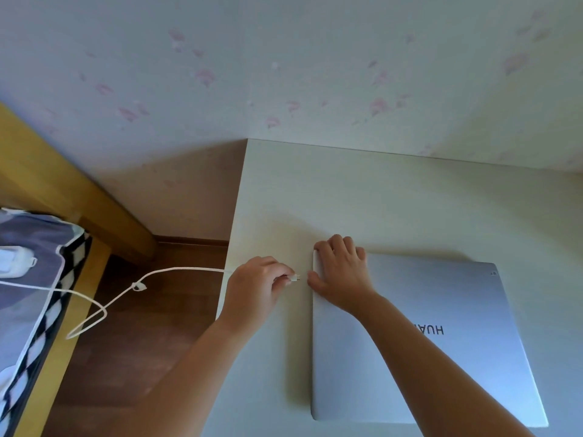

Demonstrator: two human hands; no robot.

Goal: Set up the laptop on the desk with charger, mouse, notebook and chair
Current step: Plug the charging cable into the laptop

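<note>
Near the left edge of the white table (394, 197), a closed silver laptop (441, 357) lies flat with its lid down, logo lettering upside down from the wearer's side. It sits toward the front right part of the table, with a wide bare strip of table between it and the left edge.

Right hand (342, 272) is pressed flat on the laptop's far left corner, fingers (336, 247) spread a bit and curled over the back edge, thumb hanging off the left side. So it's resting open on the lid, not gripping anything.

Left hand (255, 288) is just beside the laptop's left side, fingers (282, 275) pinched together on the small plug (296, 277) at the end of a white charger cable (176, 270). The plug tip points at the laptop's left edge and sits just short of it, close to the right thumb, not touching the laptop as far as I can see.

The cable runs off the table's left edge, sags in a loop over the brown wood floor (142, 342), with a little tie on it, and goes over to a white charger brick (14, 261) lying on patterned bedding (38, 310) on a wooden bed frame (56, 190) at the left. Floral wallpaper (284, 74) is behind the table.
</note>
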